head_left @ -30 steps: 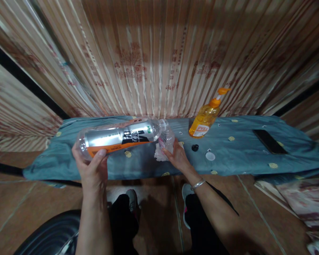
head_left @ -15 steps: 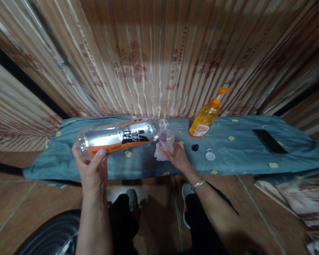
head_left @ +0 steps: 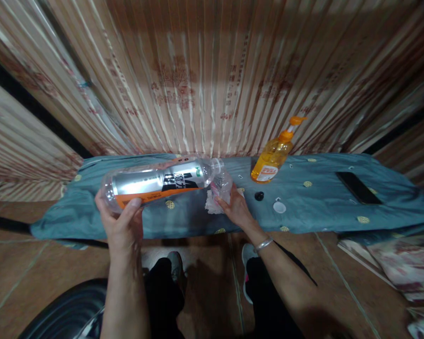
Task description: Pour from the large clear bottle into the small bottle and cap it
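Large bottle (head_left: 162, 182) in left hand (head_left: 122, 216)

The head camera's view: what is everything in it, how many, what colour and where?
large bottle: 1, clear with silver-orange label, left hand
plastic piece: 1, clear, right hand, by bottle mouth
crumpled tissue: 1, white, below plastic piece
pump bottle: 1, orange-yellow, table's far side
small round object: 1, black, table
disc: 1, whitish, table
phone-like slab: 1, black, table's right
table: 1, blue-green cloth, centre
curtain: beige-red, behind; count unclear
ribbed round object: 1, black, lower left
shoes: 2, pale, floor
bracelet: 1, silvery, right wrist
hands: 2, left, right
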A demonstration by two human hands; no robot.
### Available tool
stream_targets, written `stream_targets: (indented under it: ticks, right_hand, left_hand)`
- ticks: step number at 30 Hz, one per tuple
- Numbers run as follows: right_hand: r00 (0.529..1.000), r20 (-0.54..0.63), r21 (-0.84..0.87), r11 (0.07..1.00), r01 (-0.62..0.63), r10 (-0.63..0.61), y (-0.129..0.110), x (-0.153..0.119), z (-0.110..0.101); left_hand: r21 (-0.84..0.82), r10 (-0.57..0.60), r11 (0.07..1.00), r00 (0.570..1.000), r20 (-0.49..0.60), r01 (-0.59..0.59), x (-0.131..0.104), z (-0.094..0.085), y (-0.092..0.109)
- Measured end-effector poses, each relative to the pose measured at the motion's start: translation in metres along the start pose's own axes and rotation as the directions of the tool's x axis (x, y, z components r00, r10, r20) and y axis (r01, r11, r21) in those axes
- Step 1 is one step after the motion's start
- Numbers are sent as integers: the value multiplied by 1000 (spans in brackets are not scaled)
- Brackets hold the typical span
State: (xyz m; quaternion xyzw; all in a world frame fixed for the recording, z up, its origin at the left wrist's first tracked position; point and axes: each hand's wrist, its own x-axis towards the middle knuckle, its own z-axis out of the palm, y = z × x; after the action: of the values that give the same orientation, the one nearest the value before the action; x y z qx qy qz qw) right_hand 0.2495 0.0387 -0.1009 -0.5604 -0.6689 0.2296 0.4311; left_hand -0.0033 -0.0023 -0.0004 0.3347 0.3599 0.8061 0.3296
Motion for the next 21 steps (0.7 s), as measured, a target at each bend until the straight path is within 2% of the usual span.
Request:
stream_targets:
  ticks: [6,14,21]
  right_hand:
    - [1000,-7,11,1000,28,-28,-1,0,-1]
    - [1000,16,5,1000,-25,25,-2,1,-1]
    - [1000,0,1,1000,-7,7,-2,0,-1]
  left_hand:
    - [9,-23,1000,1000,-15,23,-1,-1,-2]
    - [10,-73,997,997,-1,73,-3,-1,-4]
    - [9,-84,996,996,-5,84,-2,-2,-5]
